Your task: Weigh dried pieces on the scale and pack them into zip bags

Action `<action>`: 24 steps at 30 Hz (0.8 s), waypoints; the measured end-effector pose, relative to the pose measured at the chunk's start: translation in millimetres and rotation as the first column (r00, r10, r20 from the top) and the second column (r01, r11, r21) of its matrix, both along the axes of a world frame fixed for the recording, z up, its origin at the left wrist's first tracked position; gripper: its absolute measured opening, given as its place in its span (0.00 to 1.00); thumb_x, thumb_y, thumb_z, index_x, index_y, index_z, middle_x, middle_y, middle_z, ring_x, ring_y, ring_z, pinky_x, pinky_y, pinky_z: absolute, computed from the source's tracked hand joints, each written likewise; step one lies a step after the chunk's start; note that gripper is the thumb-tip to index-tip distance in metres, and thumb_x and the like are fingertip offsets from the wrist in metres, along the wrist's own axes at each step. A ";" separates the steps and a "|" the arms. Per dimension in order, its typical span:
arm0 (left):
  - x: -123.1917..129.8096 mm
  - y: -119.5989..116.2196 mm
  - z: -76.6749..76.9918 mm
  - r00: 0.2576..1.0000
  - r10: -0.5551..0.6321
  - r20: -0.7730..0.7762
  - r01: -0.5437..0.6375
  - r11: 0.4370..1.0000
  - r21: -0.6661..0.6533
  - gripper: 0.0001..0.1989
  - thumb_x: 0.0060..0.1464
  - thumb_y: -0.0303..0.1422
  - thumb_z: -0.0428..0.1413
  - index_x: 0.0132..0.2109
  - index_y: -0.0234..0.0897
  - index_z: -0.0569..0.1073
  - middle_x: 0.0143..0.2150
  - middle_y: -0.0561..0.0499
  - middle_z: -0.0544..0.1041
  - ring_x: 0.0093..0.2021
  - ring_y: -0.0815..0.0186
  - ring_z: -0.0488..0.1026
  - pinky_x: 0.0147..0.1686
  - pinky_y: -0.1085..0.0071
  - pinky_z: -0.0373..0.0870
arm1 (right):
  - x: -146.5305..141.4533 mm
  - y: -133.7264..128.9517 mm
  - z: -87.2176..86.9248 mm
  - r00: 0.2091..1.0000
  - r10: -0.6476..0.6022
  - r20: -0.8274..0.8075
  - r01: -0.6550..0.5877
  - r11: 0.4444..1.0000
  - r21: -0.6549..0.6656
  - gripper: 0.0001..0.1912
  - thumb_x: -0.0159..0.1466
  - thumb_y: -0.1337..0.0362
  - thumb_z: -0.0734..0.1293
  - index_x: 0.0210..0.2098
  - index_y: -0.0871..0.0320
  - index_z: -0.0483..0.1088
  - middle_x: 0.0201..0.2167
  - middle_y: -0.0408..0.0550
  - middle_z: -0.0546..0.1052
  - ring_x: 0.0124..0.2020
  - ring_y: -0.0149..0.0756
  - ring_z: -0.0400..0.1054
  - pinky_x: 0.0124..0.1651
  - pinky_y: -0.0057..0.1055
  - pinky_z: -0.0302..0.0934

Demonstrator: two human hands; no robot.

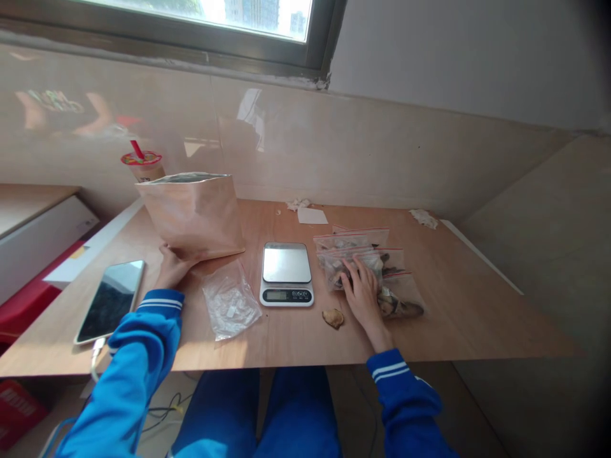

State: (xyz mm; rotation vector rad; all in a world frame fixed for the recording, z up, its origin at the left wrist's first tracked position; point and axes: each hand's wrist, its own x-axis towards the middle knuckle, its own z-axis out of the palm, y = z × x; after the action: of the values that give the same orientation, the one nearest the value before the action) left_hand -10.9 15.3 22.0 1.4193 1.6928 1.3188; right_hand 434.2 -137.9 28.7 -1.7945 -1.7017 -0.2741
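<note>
Left hand (pixel 172 267), its grip hidden, meets an upright tan kraft-paper pouch (pixel 193 216); the open right hand (pixel 363 296) rests on clear red-edged zip bags (pixel 356 264).

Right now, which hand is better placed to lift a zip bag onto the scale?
Probably the right: the right hand already rests on the clear zip bags just beside the digital scale, while the left hand is at the kraft paper bag, farther from them.

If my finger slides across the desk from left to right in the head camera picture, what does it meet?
Phone → brown paper pouch → clear plastic bag → digital scale → dried brown slice → right hand
</note>
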 end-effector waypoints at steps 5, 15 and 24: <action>2.4 2.3 5.5 0.997 0.029 -0.071 -0.028 0.999 0.017 0.38 0.35 0.40 0.68 0.52 0.33 0.60 0.57 0.38 0.69 0.58 0.48 0.66 0.57 0.52 0.65 | -33.7 -47.5 -6.1 0.991 0.129 0.040 -0.127 0.991 -0.046 0.17 0.67 0.57 0.61 0.53 0.51 0.70 0.54 0.54 0.70 0.54 0.46 0.66 0.56 0.47 0.60; 4.6 -2.3 3.0 0.994 0.018 -0.112 -0.024 0.998 -0.059 0.31 0.32 0.42 0.67 0.44 0.32 0.71 0.48 0.38 0.77 0.53 0.45 0.71 0.53 0.49 0.67 | -53.8 0.4 13.5 0.892 0.355 -0.280 -0.387 0.920 -0.065 0.12 0.66 0.61 0.64 0.48 0.51 0.74 0.39 0.49 0.76 0.41 0.41 0.69 0.48 0.41 0.66; 10.8 -21.2 7.9 0.996 -0.078 -0.043 0.085 0.978 0.191 0.21 0.41 0.41 0.63 0.41 0.36 0.69 0.45 0.44 0.78 0.53 0.49 0.72 0.51 0.55 0.71 | -140.1 36.6 65.6 0.890 0.325 -0.318 -0.234 0.927 0.293 0.19 0.68 0.64 0.60 0.58 0.55 0.61 0.53 0.56 0.67 0.53 0.42 0.64 0.53 0.44 0.63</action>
State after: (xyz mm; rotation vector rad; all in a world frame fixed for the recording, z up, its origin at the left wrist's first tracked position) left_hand -0.2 -5.9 29.9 1.6120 1.5448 1.4517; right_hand 294.1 -101.3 94.3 -1.2995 -1.5567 -0.0216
